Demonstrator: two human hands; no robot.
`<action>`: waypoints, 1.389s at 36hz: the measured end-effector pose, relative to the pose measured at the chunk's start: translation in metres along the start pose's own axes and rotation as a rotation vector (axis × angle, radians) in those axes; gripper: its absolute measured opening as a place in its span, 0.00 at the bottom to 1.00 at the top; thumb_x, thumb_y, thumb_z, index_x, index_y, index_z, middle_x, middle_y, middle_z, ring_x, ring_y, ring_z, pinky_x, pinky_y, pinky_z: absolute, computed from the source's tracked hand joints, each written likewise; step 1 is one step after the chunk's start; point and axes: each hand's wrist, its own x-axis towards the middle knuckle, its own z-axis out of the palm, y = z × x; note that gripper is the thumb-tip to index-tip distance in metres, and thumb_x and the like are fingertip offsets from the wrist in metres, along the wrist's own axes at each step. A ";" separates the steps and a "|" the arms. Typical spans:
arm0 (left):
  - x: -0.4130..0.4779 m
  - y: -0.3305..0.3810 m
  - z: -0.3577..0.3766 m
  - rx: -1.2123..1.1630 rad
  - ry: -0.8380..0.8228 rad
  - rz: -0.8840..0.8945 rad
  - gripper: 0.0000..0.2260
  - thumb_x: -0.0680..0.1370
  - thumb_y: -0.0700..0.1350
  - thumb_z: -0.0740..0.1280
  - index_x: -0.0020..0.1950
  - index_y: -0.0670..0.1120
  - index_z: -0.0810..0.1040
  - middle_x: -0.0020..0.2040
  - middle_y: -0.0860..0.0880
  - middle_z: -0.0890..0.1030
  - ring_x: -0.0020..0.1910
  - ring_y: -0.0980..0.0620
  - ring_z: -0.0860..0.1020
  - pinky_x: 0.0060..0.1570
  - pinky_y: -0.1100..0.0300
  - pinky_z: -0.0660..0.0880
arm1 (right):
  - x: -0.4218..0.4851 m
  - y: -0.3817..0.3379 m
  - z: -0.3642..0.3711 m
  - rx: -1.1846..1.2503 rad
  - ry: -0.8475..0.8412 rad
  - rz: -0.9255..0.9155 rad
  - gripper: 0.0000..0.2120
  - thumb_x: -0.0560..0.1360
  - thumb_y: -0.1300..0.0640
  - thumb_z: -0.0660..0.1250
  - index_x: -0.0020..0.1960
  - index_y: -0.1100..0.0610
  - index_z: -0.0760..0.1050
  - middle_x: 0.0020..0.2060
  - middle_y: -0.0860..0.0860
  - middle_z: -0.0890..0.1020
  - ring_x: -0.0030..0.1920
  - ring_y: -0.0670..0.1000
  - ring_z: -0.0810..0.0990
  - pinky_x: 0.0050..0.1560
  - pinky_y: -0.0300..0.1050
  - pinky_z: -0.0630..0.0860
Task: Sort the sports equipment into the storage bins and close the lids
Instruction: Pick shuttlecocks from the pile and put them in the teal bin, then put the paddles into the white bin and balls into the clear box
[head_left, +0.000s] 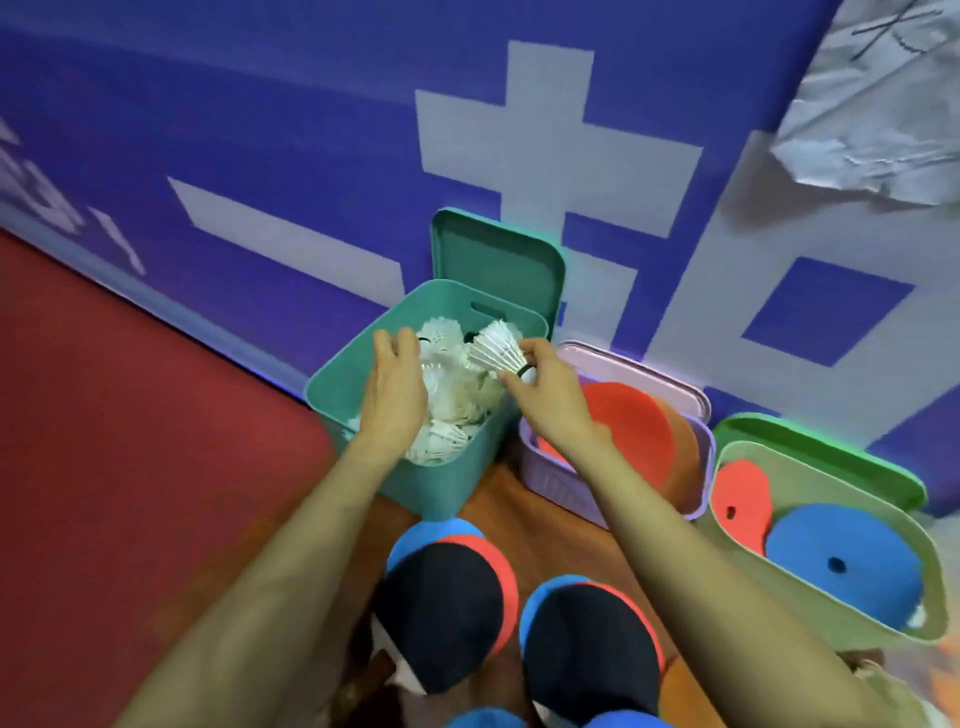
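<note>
Shuttlecocks (452, 400) fill an open teal bin (447, 483) at 12 o'clock, its lid (498, 260) standing against the blue wall. The right hand (550, 400) pinches one shuttlecock (496, 345) by its cork above the bin, while the left hand (395, 384) rests on the pile with relaxed fingers. At the teal bin's 3 o'clock, a lilac bin (561, 483) holds orange discs (628, 431).

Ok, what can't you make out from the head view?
Floor of the teal bin: head view, shuttlecocks and left hand cover it.
Near corner of the purple bin: head view, right arm hides it.
The floor discs: head view, dark shapes cover them; bottom edge cuts others.
</note>
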 end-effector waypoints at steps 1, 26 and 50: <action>0.002 -0.008 0.001 0.063 -0.060 -0.001 0.10 0.77 0.31 0.56 0.56 0.39 0.67 0.55 0.38 0.66 0.44 0.36 0.72 0.43 0.43 0.68 | 0.007 -0.003 0.009 -0.060 -0.007 -0.015 0.18 0.73 0.57 0.68 0.62 0.59 0.71 0.55 0.58 0.80 0.57 0.58 0.77 0.57 0.49 0.72; 0.009 -0.040 0.027 0.313 -0.783 0.116 0.14 0.82 0.51 0.55 0.57 0.47 0.77 0.59 0.46 0.79 0.58 0.45 0.74 0.59 0.52 0.67 | 0.040 0.016 0.062 -0.781 -0.457 0.088 0.17 0.79 0.53 0.54 0.61 0.60 0.73 0.65 0.58 0.70 0.70 0.58 0.59 0.69 0.64 0.57; -0.199 -0.014 0.030 0.038 -0.443 0.206 0.11 0.76 0.43 0.64 0.58 0.46 0.77 0.57 0.47 0.77 0.57 0.45 0.74 0.59 0.52 0.69 | -0.167 0.089 0.003 -0.189 -0.209 0.116 0.14 0.74 0.61 0.68 0.59 0.64 0.74 0.56 0.60 0.77 0.57 0.59 0.76 0.58 0.45 0.67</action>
